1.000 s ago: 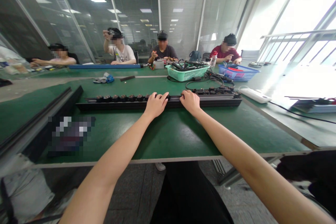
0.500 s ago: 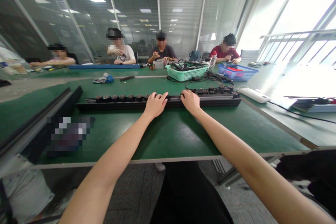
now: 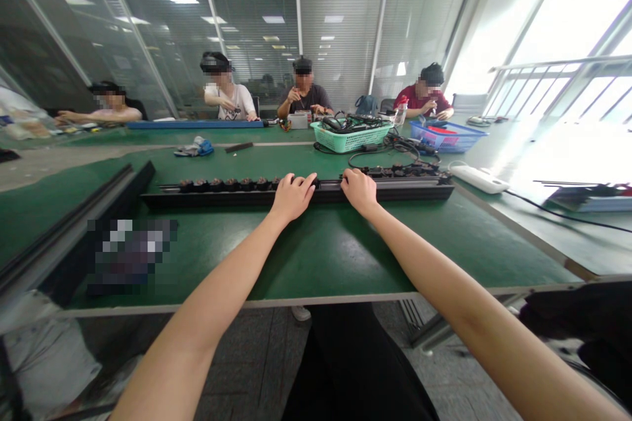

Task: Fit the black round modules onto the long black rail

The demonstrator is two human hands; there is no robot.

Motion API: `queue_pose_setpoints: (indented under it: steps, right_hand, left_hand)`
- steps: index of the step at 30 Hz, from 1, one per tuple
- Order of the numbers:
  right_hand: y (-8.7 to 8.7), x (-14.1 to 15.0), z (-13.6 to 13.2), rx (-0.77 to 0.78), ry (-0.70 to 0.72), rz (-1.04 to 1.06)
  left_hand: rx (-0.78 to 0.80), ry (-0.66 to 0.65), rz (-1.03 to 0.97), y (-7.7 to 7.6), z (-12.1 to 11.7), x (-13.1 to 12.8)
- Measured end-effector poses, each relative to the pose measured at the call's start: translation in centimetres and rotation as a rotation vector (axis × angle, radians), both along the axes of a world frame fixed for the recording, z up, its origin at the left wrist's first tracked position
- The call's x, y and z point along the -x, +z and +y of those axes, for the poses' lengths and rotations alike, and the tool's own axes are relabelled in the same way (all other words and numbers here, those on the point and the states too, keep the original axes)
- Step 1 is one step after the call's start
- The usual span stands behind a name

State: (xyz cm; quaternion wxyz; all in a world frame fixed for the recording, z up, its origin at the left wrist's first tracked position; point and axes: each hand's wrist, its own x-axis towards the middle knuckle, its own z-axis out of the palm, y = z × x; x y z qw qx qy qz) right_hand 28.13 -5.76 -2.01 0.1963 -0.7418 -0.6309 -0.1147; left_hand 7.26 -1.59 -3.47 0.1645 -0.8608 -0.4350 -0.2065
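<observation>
A long black rail point(image 3: 227, 200) lies crosswise on the green table in front of me. Along its left half runs a row of small black parts with brownish tops point(image 3: 232, 185). My left hand point(image 3: 292, 198) is over the rail near its middle, its fingers curled down around one of the small black parts, which they mostly hide. A short way to the right, my right hand point(image 3: 359, 191) has its fingers bent over the back of the rail; what lies under those fingertips is hidden. More dark parts point(image 3: 409, 171) sit along the right end, behind the rail.
A green basket point(image 3: 353, 139) of cables and a blue basket point(image 3: 447, 138) stand farther back. A white power strip point(image 3: 480, 179) lies at right, another long black rail point(image 3: 106, 217) at left. Blue-grey gloves point(image 3: 196, 147) lie behind. Several people sit across the table.
My right hand has shifted very slightly, while the left hand and the rail look unmoved. Across the table, co-workers have moved their hands.
</observation>
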Motion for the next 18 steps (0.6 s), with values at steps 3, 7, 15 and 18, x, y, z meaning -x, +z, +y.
queue_pose_setpoints:
  steps: [3,7,15,18]
  right_hand:
    - [-0.24,-0.01,0.03,-0.017,0.004,-0.014]
    - [-0.43,-0.01,0.10,-0.035,0.004,-0.027]
    - [-0.24,-0.04,0.24,-0.020,0.014,-0.038]
    - [-0.14,0.05,0.16,-0.006,0.008,-0.041]
  left_hand:
    - [0.007,0.009,0.004,0.06,-0.08,-0.03]
    - [-0.001,0.001,0.002,-0.03,0.01,-0.03]
    - [0.000,0.000,0.002,-0.01,0.01,-0.02]
    - [0.006,0.009,0.013,0.15,-0.14,-0.09]
